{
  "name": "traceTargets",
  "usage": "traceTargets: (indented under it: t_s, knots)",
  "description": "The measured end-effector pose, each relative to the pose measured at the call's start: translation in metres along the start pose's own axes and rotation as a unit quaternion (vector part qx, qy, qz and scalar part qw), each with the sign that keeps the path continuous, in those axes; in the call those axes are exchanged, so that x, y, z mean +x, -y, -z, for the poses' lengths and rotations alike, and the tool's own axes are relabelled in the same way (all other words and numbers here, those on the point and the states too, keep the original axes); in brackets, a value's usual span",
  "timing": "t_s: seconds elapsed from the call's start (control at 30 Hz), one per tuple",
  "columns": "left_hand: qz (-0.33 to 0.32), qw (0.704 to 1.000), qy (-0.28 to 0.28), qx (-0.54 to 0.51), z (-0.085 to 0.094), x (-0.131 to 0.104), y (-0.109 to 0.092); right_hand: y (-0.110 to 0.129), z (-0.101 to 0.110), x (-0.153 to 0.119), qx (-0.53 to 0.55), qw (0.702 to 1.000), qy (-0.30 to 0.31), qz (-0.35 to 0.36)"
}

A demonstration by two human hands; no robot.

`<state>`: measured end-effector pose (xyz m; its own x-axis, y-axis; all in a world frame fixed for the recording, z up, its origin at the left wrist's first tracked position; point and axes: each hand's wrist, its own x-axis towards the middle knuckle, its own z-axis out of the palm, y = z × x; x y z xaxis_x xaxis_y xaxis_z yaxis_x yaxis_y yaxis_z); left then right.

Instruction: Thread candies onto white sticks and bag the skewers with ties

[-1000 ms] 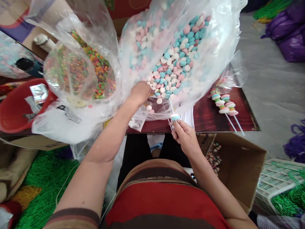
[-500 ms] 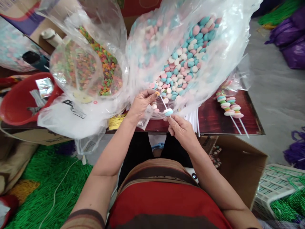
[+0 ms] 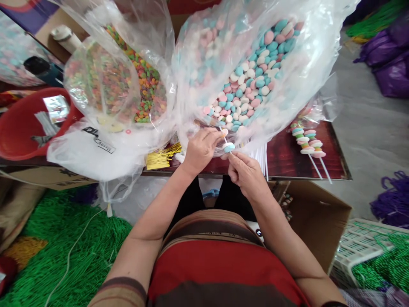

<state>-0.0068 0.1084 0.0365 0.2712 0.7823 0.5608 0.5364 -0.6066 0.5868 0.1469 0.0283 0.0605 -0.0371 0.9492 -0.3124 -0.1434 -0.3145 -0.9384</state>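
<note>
My right hand is closed in a pinch on the lower end of a thin white stick, which tilts up and away from me. A blue-and-white candy disc is threaded on the stick just above those fingers. Higher up, my left hand pinches a small orange gummy ring at the stick; its fingers partly hide the ring. Behind both hands lies an open plastic bag of pink, white and blue candy discs.
Left stands a bag of colourful gummy rings, beside a red basin. Yellow twist ties and white sticks lie along the table edge. Two filled candy skewers rest at right, above a cardboard box.
My left hand has moved right, bringing the orange gummy ring from beside the stick's upper end onto or against the stick. My right hand keeps its pinch on the stick.
</note>
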Motion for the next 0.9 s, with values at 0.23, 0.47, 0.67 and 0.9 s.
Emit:
traceTargets:
  t_s: [0.23, 0.47, 0.67, 0.9]
  knots:
    - [0.345, 0.845, -0.036, -0.407, -0.007, -0.005, -0.012, -0.009, 0.004, 0.0, 0.037, 0.999, 0.006, 0.032]
    - [0.449, 0.686, -0.1, -0.563, -0.002, 0.009, -0.024, -0.014, 0.01, -0.01, -0.077, 0.995, 0.048, 0.03]
    - [0.452, 0.676, -0.1, -0.573, -0.006, 0.005, -0.029, -0.014, 0.008, -0.007, -0.089, 0.996, 0.006, 0.025]
    - [0.453, 0.69, -0.121, -0.551, -0.007, 0.004, -0.029, -0.011, 0.005, -0.009, -0.094, 0.995, 0.004, 0.016]
